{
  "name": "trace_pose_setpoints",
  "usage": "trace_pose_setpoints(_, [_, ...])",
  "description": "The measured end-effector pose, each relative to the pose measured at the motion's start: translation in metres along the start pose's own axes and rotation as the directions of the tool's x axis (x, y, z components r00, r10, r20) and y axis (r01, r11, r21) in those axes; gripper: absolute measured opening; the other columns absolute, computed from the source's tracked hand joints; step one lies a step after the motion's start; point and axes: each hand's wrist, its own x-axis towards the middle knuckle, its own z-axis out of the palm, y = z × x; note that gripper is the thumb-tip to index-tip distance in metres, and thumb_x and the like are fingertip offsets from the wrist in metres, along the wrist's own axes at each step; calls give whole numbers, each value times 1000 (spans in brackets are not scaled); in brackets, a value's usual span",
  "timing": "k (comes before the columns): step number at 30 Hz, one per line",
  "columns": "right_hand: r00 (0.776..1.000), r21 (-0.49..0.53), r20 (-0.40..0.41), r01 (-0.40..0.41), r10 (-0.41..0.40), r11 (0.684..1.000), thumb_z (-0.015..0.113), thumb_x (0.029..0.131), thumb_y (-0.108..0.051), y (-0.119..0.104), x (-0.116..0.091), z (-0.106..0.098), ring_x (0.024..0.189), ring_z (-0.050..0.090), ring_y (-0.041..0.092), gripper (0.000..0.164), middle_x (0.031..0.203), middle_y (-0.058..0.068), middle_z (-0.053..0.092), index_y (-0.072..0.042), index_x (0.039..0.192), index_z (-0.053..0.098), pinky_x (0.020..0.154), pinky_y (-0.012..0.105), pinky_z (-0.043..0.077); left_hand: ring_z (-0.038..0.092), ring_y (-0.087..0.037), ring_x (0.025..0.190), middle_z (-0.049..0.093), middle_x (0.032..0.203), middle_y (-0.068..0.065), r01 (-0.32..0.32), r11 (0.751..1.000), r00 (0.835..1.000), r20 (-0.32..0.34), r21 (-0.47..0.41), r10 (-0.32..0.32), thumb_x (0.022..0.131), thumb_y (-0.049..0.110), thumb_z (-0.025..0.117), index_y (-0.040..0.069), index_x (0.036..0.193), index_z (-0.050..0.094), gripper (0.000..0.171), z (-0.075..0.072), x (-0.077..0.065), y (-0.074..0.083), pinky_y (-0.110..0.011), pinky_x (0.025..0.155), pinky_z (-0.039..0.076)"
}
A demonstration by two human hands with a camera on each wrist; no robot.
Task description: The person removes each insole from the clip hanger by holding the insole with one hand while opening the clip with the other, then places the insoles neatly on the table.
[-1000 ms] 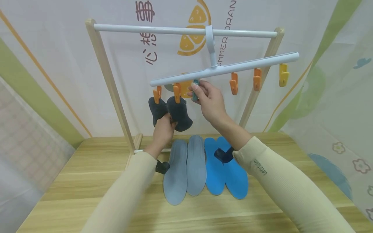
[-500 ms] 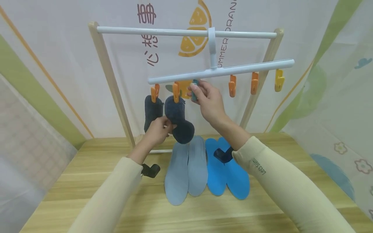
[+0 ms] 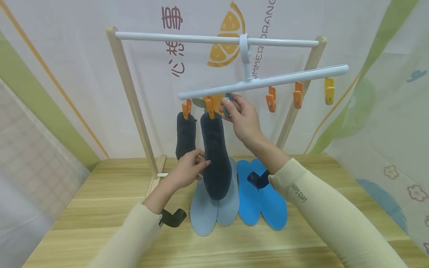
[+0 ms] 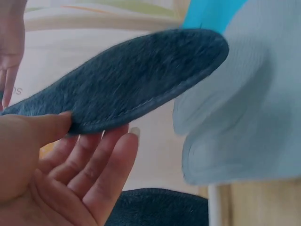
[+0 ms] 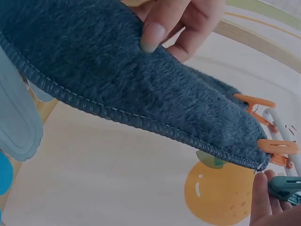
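Note:
Two dark, fuzzy insoles hang from orange clips on a white hanger (image 3: 278,80). The nearer insole (image 3: 218,160) is held at its top by one orange clip (image 3: 210,108) and hangs at full length. My left hand (image 3: 187,169) pinches its edge partway down, thumb on the fuzzy face and fingers behind, as the left wrist view shows. Behind that hand hangs the other dark insole (image 3: 186,136), its lower part hidden, under the outermost orange clip (image 3: 186,109). My right hand (image 3: 246,121) grips a teal clip (image 5: 286,184) just under the bar, to the right of the insoles.
Two grey insoles (image 3: 202,214) and two blue insoles (image 3: 273,208) lie on the wooden table (image 3: 100,219). Further clips, orange (image 3: 271,99) and yellow (image 3: 330,91), hang on the hanger's right half. A wood-and-white-rod rack (image 3: 201,38) carries the hanger.
The nearer dark insole has gone from folded to hanging straight down. My left hand has moved lower along it. The hanger has swayed slightly; my right hand stays at the teal clip.

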Motion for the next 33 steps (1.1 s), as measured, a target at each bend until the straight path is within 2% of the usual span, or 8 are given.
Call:
trace_pose_setpoints(3, [1000, 6, 6, -4, 4, 1000, 50, 100, -31, 0, -1, -2, 111, 64, 21, 48, 127, 10, 63, -4, 139, 46, 91, 30, 55, 61, -20, 63, 58, 72, -8, 17, 996, 1000, -1, -89, -18, 96, 22, 57, 3, 132, 45, 42, 9, -3, -4, -34, 61, 59])
trace_pose_setpoints(7, [1000, -3, 5, -1, 1, 1000, 50, 100, -32, 0, -1, -2, 112, 64, 20, 48, 129, 10, 62, -5, 139, 45, 91, 30, 54, 63, -18, 68, 65, 92, -11, 31, 989, 999, 45, -146, -25, 94, 25, 61, 3, 137, 44, 51, 22, -7, -12, -32, 63, 58])
trace_pose_setpoints(12, [1000, -7, 3, -11, 11, 1000, 50, 99, -34, 1, -2, -2, 111, 64, 17, 48, 127, 7, 63, -6, 139, 46, 91, 28, 55, 69, -22, 79, 67, 111, -14, -11, 987, 998, 60, -157, 20, 93, 25, 62, 5, 121, 61, 34, 37, -13, -19, -31, 67, 59])
trace_pose_setpoints(15, [1000, 6, 8, -23, 23, 1000, 50, 99, -34, 0, -4, -3, 111, 64, 17, 48, 127, 6, 63, -9, 139, 46, 91, 29, 54, 69, -22, 86, 68, 108, -13, -19, 984, 1000, 21, -178, 23, 94, 24, 62, 4, 110, 66, 26, 45, -17, -22, -32, 68, 59])
trace_pose_setpoints(17, [999, 19, 9, -38, 38, 999, 51, 98, -35, -2, -6, -3, 111, 64, 17, 48, 126, 5, 64, -11, 140, 46, 92, 30, 54, 68, -22, 91, 69, 106, -13, -21, 980, 1000, -4, -198, 21, 94, 23, 62, 3, 111, 66, 27, 49, -18, -24, -33, 68, 60])
trace_pose_setpoints(26, [994, 96, -2, -107, 107, 990, 55, 96, -39, -3, -14, -1, 113, 63, 20, 48, 125, 10, 64, -10, 133, 51, 93, 32, 54, 69, -21, 85, 71, 101, -16, -33, 967, 998, -64, -254, 18, 94, 21, 62, 0, 109, 65, 26, 59, -28, -24, -33, 66, 60])
trace_pose_setpoints(30, [988, 98, -40, -146, 151, 984, 60, 93, -38, 1, -17, -4, 116, 62, 23, 52, 130, 9, 61, -11, 136, 49, 91, 30, 55, 69, -23, 88, 71, 103, -17, -32, 963, 997, -76, -266, 12, 94, 18, 61, 0, 112, 65, 25, 59, -30, -22, -36, 66, 60])
trace_pose_setpoints(33, [979, 88, -121, -153, 163, 984, 65, 90, -36, 1, -23, -4, 115, 62, 17, 51, 129, 5, 61, -12, 133, 51, 94, 28, 53, 69, -26, 90, 71, 105, -18, -17, 963, 997, -80, -269, -5, 95, 14, 60, -1, 113, 64, 25, 56, -34, -16, -39, 67, 60])
